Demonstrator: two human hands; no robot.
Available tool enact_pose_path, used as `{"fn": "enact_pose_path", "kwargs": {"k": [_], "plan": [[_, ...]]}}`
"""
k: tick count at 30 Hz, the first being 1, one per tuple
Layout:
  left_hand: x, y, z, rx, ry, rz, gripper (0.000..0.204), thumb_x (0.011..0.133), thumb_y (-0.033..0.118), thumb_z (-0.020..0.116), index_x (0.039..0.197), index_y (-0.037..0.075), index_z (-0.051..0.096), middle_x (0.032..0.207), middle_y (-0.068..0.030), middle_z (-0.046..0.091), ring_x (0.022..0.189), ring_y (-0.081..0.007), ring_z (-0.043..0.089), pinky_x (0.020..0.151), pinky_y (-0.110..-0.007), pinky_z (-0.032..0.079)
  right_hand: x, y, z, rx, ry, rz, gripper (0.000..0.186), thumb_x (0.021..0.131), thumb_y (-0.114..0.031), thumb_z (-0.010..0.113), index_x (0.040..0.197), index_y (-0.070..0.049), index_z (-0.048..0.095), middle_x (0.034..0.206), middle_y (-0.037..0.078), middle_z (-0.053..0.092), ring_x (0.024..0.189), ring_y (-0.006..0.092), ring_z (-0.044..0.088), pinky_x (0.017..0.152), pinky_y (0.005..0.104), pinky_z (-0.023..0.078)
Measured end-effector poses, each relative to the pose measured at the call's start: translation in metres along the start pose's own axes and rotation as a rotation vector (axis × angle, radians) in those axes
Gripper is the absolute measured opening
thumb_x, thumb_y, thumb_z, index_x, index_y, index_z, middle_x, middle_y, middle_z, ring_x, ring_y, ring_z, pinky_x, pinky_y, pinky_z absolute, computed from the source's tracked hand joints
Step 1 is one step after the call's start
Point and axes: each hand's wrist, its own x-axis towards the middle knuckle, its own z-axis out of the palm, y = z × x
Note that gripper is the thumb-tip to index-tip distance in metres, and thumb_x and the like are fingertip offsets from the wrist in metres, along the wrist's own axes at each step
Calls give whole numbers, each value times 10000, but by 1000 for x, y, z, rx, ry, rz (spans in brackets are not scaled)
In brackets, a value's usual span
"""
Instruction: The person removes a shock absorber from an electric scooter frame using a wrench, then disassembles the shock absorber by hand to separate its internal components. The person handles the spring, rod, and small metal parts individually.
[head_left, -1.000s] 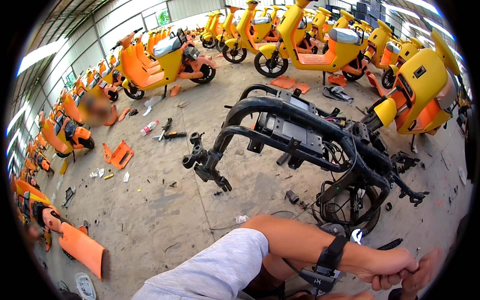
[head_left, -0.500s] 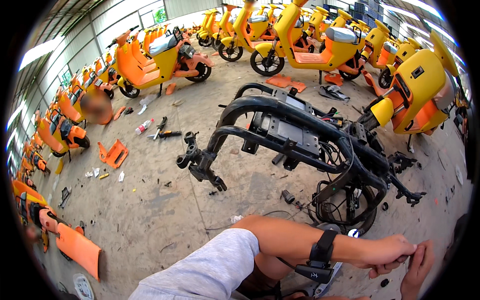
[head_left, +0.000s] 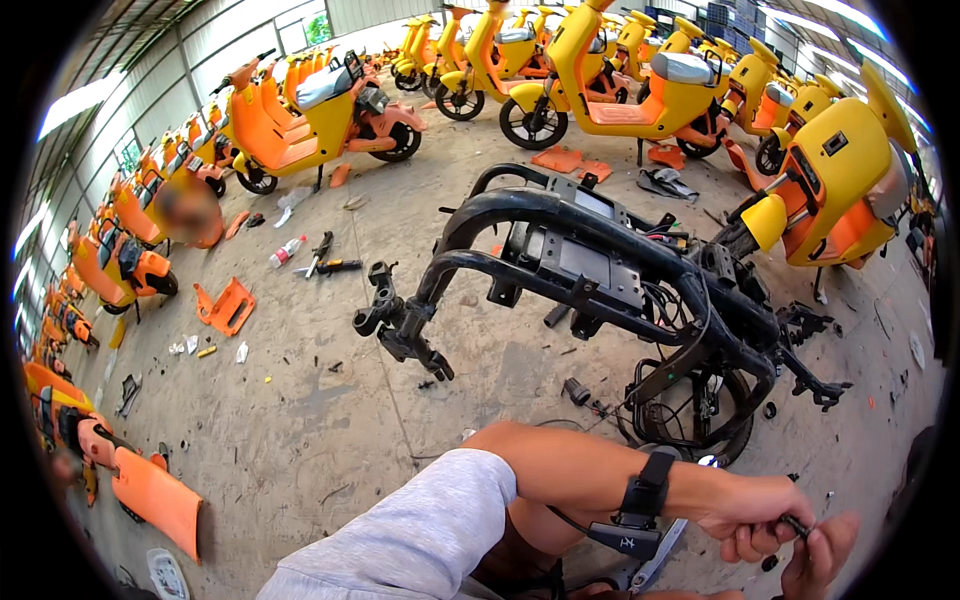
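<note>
My left hand (head_left: 752,515) reaches across to the lower right, its fingers closed round a small dark rod-like piece (head_left: 796,526). My right hand (head_left: 822,552), slightly blurred, is pinched at the other end of the same piece; its exact kind is too small to make out. A black strap (head_left: 652,490) with a small box circles my left wrist. Just beyond my hands lies a stripped black scooter frame (head_left: 690,290), with wiring and a wheel (head_left: 735,410) at its near end. A shiny metal tool-like bar (head_left: 660,555) shows partly below my left forearm.
Rows of yellow and orange scooters (head_left: 620,100) stand beyond the frame and along the left. On the concrete floor lie an orange panel (head_left: 158,500), an orange plastic part (head_left: 228,306), a bottle (head_left: 288,250), a black-handled tool (head_left: 335,266) and scattered scraps.
Both hands have shifted slightly down and to the left, and the right hand has turned. The small dark piece now shows between the fingers. The scooter frame has stayed put.
</note>
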Motion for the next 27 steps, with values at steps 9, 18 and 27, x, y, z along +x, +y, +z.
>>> {"fn": "enact_pose_path", "kwargs": {"k": [9, 18, 27], "plan": [[-1, 1, -10, -1, 164, 23, 294, 862, 358, 423, 661, 167, 324, 511, 67, 214, 430, -84, 185, 431, -273, 157, 10, -34, 30, 354, 88, 863, 152, 992, -126, 486, 1077, -2, 506, 912, 34, 509, 820, 116, 478, 753, 245, 391], [2, -2, -20, 6, 297, 86, 323, 890, 310, 431, 632, 146, 325, 488, 49, 249, 385, -81, 227, 347, -283, 199, 29, -8, 21, 956, -3, 1312, 323, 981, -199, 535, 1222, 10, 482, 804, 41, 557, 564, 61, 493, 489, 204, 390], [-1, 0, -18, 50, 389, 63, 330, 889, 293, 427, 611, 134, 345, 476, 36, 276, 388, -89, 219, 349, -288, 207, 26, -17, 40, 981, 116, 1186, 396, 960, -128, 482, 1339, -29, 426, 659, -16, 445, 506, 49, 403, 437, 219, 338]]}}
